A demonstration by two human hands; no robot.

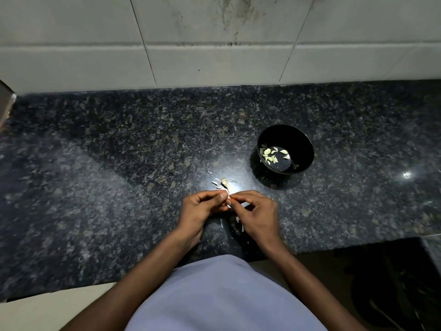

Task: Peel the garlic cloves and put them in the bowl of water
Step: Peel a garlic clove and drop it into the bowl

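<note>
Both hands meet over the middle of the speckled black granite countertop (119, 151), and between their fingertips sits a small pale garlic clove (228, 198) with papery skin. The left hand (202, 206) has thumb and fingers curled and pinched on the clove from nine o'clock; the right hand (256, 211) pinches it from three o'clock, apparently working at the skin. The clove is largely hidden by the fingers, so I cannot tell which way its long axis runs.

The round black bowl of water (300, 139), with several peeled pale cloves (270, 155) floating in it, stands at about one o'clock from the grip, near but apart from the hands. The right hand is the nearer one, so I judge it the likelier carrier once the skin is off. The path to the bowl crosses bare counter only.

A scatter of white garlic skins and a stem piece (223, 183) lies just beyond the fingers at twelve o'clock; more scraps (238, 223) lie under the hands at six. The tiled grey wall (214, 44) closes the counter at twelve, and the counter's front edge runs close to the person's body at six
</note>
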